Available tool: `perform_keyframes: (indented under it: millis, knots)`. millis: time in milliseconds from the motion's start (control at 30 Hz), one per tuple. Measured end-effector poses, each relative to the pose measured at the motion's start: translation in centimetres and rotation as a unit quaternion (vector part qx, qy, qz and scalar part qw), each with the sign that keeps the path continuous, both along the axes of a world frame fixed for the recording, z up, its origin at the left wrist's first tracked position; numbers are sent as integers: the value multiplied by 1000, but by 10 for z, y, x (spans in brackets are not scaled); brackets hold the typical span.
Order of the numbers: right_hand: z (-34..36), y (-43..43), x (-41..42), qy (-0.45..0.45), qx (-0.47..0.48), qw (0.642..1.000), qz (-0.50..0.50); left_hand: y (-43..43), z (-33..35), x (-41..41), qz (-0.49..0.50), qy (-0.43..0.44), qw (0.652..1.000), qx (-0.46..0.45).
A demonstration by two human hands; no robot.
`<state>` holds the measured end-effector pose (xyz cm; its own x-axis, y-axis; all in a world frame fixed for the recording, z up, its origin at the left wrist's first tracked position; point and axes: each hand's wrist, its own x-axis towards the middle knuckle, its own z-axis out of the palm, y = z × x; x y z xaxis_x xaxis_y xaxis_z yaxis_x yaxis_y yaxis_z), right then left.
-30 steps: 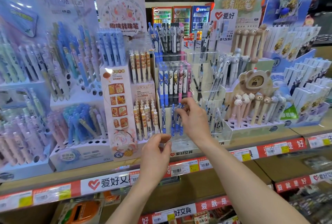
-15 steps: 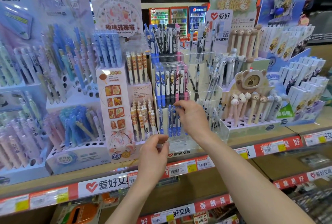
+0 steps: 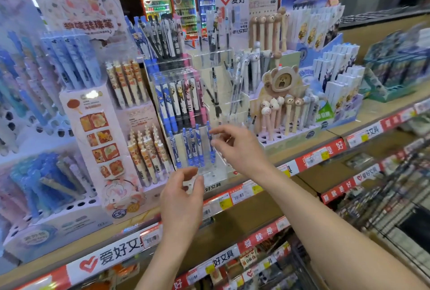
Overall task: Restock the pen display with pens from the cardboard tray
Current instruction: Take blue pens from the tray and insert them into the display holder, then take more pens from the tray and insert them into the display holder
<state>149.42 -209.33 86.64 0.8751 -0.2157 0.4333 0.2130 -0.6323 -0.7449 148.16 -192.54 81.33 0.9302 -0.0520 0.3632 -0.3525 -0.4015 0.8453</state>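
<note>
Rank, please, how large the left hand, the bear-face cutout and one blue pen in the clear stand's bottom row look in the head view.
1. left hand, though it is nearest the camera.
2. bear-face cutout.
3. blue pen, thinnest by far.

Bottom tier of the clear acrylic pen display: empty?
No, several blue pens stand in the bottom tier of the clear display, beside the right hand.
</note>
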Motion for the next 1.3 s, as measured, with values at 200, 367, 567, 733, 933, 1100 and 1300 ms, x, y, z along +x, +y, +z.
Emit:
perform_keyframes:
  millis: [200, 367, 567, 733, 933, 1100, 1300]
  knots:
    - [-54, -37, -55, 65, 26, 996, -47, -48, -28, -19, -98, 25, 995, -1]
    - [-123, -97, -110, 137, 77, 981, -115, -112, -73, -50, -150, 62, 984, 70]
    - [-246, -188, -200, 298, 119, 919, -231, -213, -147, -105, -217, 148, 952, 159]
    - [-325, -240, -270, 397, 137, 860, -291, -294, -223, -141, -291, 216, 903, 230]
    - [-413, -288, -298, 485, 174, 796, -317, -373, -322, -154, -334, 290, 852, 281]
    - [-475, -315, -285, 520, 238, 754, -323, -412, -408, -153, -324, 358, 811, 332]
    - [-549, -334, -269, 546, 291, 710, -337, -430, -491, -130, -309, 354, 768, 435]
